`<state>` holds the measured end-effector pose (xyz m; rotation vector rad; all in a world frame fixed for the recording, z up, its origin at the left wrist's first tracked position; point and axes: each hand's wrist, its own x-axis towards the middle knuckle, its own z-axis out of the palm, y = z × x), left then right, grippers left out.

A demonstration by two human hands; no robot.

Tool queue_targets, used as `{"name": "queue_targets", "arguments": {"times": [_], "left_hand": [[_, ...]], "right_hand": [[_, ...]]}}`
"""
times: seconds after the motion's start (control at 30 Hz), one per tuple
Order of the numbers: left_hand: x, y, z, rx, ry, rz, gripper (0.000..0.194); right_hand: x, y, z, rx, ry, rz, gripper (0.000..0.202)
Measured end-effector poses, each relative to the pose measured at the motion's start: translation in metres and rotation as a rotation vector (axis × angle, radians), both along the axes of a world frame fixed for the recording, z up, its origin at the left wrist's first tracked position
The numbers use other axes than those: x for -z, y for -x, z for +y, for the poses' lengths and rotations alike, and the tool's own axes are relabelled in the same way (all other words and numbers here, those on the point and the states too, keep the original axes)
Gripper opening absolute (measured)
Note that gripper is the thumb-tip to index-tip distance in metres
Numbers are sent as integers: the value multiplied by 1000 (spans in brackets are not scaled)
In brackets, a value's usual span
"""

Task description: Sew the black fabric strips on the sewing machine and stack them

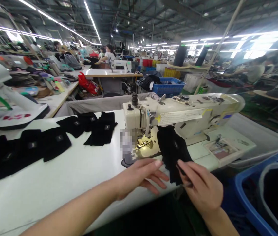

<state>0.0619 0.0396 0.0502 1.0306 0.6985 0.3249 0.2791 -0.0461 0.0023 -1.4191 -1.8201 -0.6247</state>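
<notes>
I see one black cloth piece (172,142) right of the cream metal sewing machine's (202,102) stitching spot, unstitched side unclear. Right hand (201,186) pinches its near edge; left hand (141,173) loosely spread, empty. Labelled black pieces (101,127) lie left; finished or waiting, can't tell.

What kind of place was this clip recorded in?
Most likely a garment or textile factory floor: an industrial sewing machine fills the worktable in front, black fabric pieces lie spread to its left, and another sewing machine stands on a table behind.
</notes>
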Motion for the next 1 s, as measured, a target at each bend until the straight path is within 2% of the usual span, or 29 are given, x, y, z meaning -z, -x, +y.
{"name": "queue_targets", "arguments": {"times": [0.07,0.13,0.2,0.23,0.3,0.37,0.43,0.5,0.6,0.7,0.77,0.83,0.9,1.0], "left_hand": [[10,-15,-3,-176,138,-90,43],[20,-21,2,-370,186,-93,28],[28,-20,9,-481,205,-74,20],[31,-18,11,-497,212,-77,21],[37,-12,10,-509,222,-103,22],[40,-4,6,-531,227,-123,21],[43,4,7,-562,221,-121,20],[43,14,16,-590,180,-97,24],[39,33,46,-567,53,31,28],[32,50,74,-379,-36,182,28],[27,56,85,-258,-86,252,30],[26,58,91,-204,-158,309,29],[29,56,94,-223,-264,352,27],[39,52,98,-326,-442,425,18]], "right_hand": [[4,12,-11,-210,107,-75,33],[9,23,-21,-396,210,-106,33],[14,32,-30,-479,252,13,28],[17,36,-33,-441,248,147,28],[22,41,-36,-242,270,506,34],[26,45,-37,-57,418,848,36],[30,49,-37,-28,641,1055,39],[33,53,-36,-67,770,1141,42],[35,62,-37,-117,755,1150,42],[38,72,-36,-188,712,1126,39],[42,80,-35,-233,711,1112,37],[48,88,-34,-227,707,1137,40],[52,95,-33,-183,686,1193,44],[54,102,-31,-152,685,1190,31]]}}
